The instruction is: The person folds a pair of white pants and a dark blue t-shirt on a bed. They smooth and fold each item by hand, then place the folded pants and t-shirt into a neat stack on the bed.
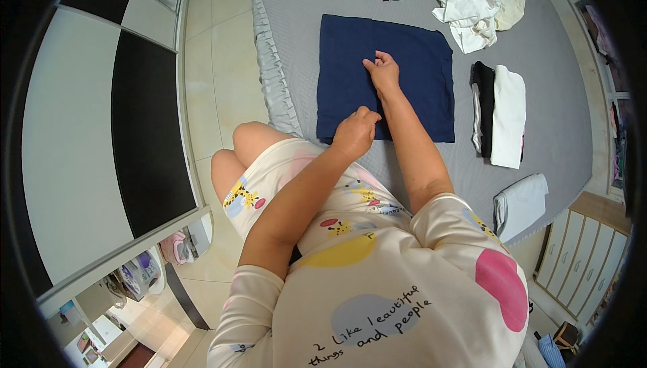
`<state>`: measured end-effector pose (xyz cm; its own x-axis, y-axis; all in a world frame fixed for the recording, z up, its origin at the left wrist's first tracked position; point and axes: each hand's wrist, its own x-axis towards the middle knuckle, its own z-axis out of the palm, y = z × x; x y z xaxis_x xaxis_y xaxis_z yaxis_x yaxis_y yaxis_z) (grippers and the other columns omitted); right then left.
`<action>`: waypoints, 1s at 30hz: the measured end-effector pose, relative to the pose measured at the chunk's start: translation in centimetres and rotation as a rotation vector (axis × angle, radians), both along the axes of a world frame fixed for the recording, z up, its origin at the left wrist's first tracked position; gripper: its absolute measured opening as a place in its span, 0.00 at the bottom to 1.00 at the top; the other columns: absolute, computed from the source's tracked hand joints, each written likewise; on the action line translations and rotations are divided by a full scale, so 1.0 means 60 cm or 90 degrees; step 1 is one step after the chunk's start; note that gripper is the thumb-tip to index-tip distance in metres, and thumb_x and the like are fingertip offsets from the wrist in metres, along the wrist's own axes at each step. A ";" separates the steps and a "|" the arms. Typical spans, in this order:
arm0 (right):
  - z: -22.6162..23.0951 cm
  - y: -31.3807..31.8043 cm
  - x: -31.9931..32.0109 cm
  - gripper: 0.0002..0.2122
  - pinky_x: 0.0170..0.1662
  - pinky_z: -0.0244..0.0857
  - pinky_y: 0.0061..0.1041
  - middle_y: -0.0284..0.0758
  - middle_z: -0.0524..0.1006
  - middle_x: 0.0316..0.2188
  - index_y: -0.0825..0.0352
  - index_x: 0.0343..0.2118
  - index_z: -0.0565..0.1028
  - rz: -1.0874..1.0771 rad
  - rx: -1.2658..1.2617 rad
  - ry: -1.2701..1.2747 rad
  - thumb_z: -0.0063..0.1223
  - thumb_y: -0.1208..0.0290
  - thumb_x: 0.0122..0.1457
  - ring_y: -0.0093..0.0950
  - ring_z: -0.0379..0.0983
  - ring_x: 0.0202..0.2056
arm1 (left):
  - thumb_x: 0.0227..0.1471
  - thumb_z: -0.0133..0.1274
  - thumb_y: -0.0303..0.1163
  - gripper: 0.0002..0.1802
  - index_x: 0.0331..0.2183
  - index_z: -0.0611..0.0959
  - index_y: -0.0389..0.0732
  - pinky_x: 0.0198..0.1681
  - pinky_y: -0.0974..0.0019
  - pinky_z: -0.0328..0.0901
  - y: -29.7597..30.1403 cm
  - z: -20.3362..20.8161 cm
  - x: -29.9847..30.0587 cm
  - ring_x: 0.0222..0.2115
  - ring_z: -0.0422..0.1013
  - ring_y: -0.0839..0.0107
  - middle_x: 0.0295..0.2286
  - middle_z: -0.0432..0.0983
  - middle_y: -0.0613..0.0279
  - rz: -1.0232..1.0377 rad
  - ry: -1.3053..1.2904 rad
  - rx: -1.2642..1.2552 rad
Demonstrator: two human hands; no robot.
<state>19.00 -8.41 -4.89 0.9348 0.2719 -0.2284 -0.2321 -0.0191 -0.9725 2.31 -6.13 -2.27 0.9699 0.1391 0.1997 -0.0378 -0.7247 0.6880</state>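
A navy blue garment (421, 92) lies flat in a wide, nearly square shape on the grey bedspread, with a crease running down its middle. Near its front edge, by that crease, my left hand (356, 133) is closed, fingers curled down against the fabric. Farther up the crease, my right hand (384, 73) rests on the cloth with thumb and fingers bent together in a pinch. What fabric lies between the fingertips is mostly hidden by both hands.
Right of the garment lie folded white clothing (509, 115) and a folded black piece (483, 108). Folded light grey clothing (522, 203) sits near the bed's right edge. Crumpled white clothes (472, 4) are heaped at the far side. A wardrobe (74, 132) stands left, across the tiled floor (232, 51).
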 end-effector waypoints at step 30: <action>-0.023 0.110 0.057 0.28 0.61 0.41 0.40 0.36 0.59 0.58 0.61 0.57 0.60 0.336 -0.584 -0.773 0.36 0.48 0.59 0.32 0.48 0.61 | 0.51 0.43 0.48 0.39 0.59 0.54 0.42 0.58 0.38 0.36 0.046 -0.033 0.023 0.61 0.33 0.47 0.59 0.37 0.40 0.161 0.270 0.321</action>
<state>22.39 -1.80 -6.25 0.5274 0.8017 0.2815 0.8496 -0.4943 -0.1841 3.70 -3.36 -4.25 0.9284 0.3607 -0.0897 0.3714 -0.9100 0.1844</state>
